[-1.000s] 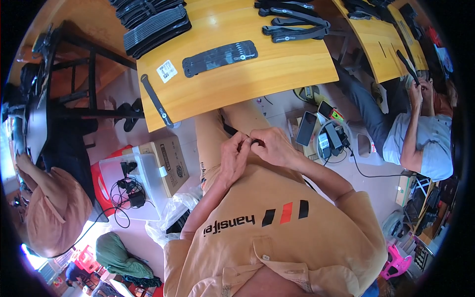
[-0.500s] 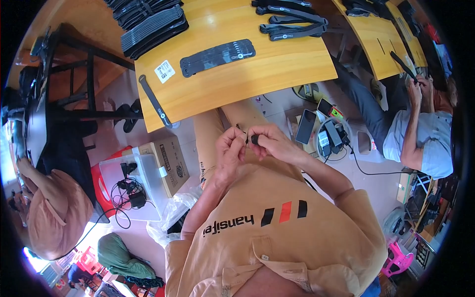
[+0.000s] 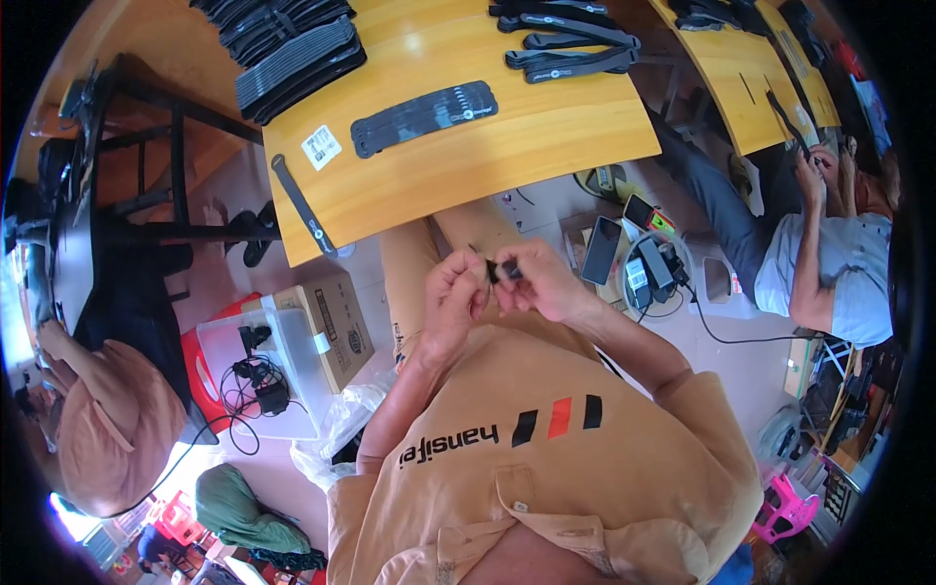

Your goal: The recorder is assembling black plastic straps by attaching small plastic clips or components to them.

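Just past the table's near edge, both hands meet above my lap. My left hand (image 3: 456, 292) is closed in a pinch on one end of a small black strap-like piece (image 3: 505, 270). From the other side, my right hand (image 3: 546, 283) grips the same piece, its fingers curled round it. Most of the piece is hidden by the fingers. On the yellow table (image 3: 390, 200) lies a single black strap (image 3: 302, 205) near the left corner. A flat stack of black straps (image 3: 425, 119) rests in the middle, beside a white label (image 3: 321, 147).
Black straps are heaped (image 3: 297, 68) at the table's far left, looped straps (image 3: 570, 58) at the far right. A cardboard box (image 3: 336, 327) and a clear bin (image 3: 292, 390) with cables stand left. A phone (image 3: 602, 249) lies right. A co-worker (image 3: 824, 263) handles a strap at another table.
My right hand has turned and its fingers have shifted round the black piece, showing more of it between the hands. The co-worker's hands at the right have moved slightly.
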Tool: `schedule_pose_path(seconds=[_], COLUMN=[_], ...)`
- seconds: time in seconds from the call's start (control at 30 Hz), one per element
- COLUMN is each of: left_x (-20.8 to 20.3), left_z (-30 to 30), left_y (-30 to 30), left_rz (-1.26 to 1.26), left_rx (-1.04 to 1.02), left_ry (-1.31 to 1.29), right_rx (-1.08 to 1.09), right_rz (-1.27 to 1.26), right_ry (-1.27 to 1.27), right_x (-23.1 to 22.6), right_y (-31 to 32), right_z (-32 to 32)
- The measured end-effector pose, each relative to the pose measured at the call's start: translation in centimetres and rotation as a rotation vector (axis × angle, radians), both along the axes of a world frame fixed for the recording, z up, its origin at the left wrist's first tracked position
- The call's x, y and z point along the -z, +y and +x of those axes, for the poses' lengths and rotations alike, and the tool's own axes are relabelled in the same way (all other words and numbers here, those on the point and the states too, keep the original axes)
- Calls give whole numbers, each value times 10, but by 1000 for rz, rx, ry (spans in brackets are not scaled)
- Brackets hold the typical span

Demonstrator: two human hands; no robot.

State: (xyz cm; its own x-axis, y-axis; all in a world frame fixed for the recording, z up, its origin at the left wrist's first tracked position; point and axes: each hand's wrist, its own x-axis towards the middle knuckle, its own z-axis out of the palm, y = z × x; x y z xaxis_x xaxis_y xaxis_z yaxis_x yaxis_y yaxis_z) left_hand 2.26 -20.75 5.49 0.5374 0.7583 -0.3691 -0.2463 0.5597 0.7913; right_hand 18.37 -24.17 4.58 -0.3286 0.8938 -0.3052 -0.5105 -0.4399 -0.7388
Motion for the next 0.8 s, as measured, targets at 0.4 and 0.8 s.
schedule_pose_path(seconds=[0.4, 0.8], left_x=[-12, -5], left_z=[-3, -7], left_y=[3, 4], left_rz=[279, 140], left_rx=[119, 151], left_ry=[323, 206], right_rx=[66, 23], right_rz=[98, 210], right_ry=[-264, -570], right_x=[-16, -20], right_y=[0, -1], right_z=[-13, -13])
